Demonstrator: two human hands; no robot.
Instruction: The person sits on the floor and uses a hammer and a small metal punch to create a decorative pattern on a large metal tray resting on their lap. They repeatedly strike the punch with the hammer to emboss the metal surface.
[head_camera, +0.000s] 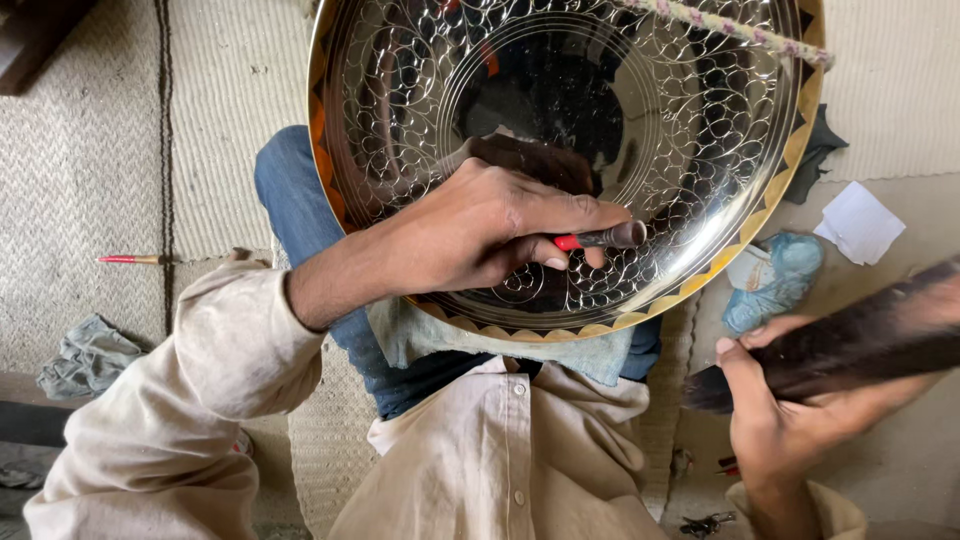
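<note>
Head view: nearest to us we see the person's pale buttoned shirt (500, 460) and both sleeves, just below the lower rim of the engraved metal plate (700, 150), which we take as the reference landmark.

Below and to the right of the plate, we find the right hand (775, 420). Its fingers are clenched around a dark, blurred wooden mallet (850, 345), which is clear of the plate rim and slants up toward the right edge of the frame.

Under the plate's lower rim we note a pale blue cloth (430, 335) lying over the blue-trousered knee (300, 200), so the plate leans on the lap with its engraved face toward us.

On the plate's lower middle we locate the left hand (470, 235). Its fingers grasp a chisel (600, 238) with a red band and a dark metal tip; the tip lies against the engraved surface, pointing right. We see scrolled line engraving across the plate face and a gold zigzag border along its rim.

Right of the plate we record a crumpled blue rag (775, 280) and a white paper scrap (858, 222) on the floor. Left of the plate, well apart, we see a red-tipped tool (130, 259) and a grey rag (88, 355) on the woven mat (90, 150). Across the plate's upper right rim lies a braided cord (740, 27).
</note>
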